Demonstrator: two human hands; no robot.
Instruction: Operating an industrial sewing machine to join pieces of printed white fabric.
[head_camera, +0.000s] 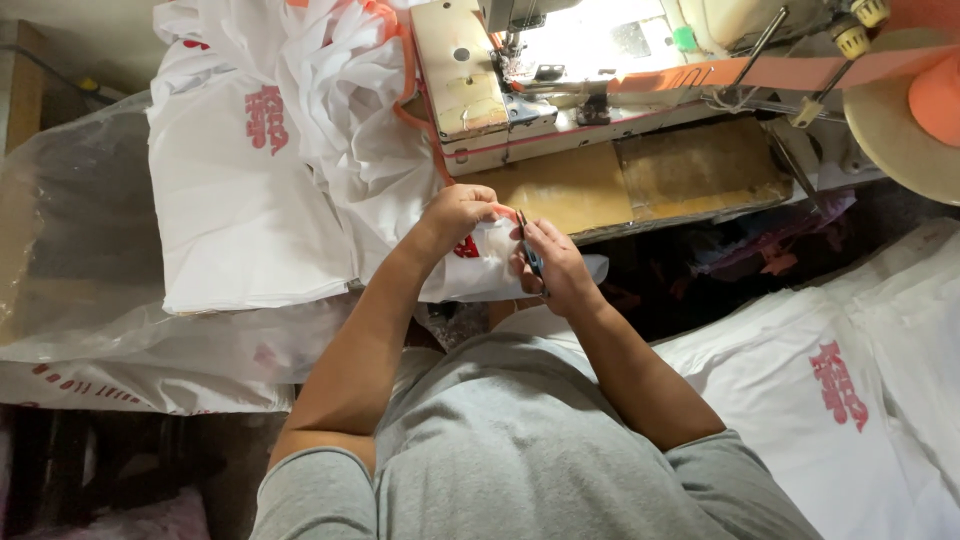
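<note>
My left hand (455, 215) grips the edge of a white garment (480, 270) with red print and an orange binding strip, just in front of the sewing table. My right hand (555, 265) holds small thread snips (530, 255), blades pointing up at the fabric edge between the two hands. Both hands nearly touch. The rest of the garment trails left and up into a heap of white cloth (330, 110) draped over the machine's left end.
An industrial sewing machine (560, 80) on a worn wooden table (650, 180) stands ahead. An orange tape roll (925, 100) sits at the far right. Stacked white printed shirts (830, 390) lie right; clear plastic bags (90, 290) lie left.
</note>
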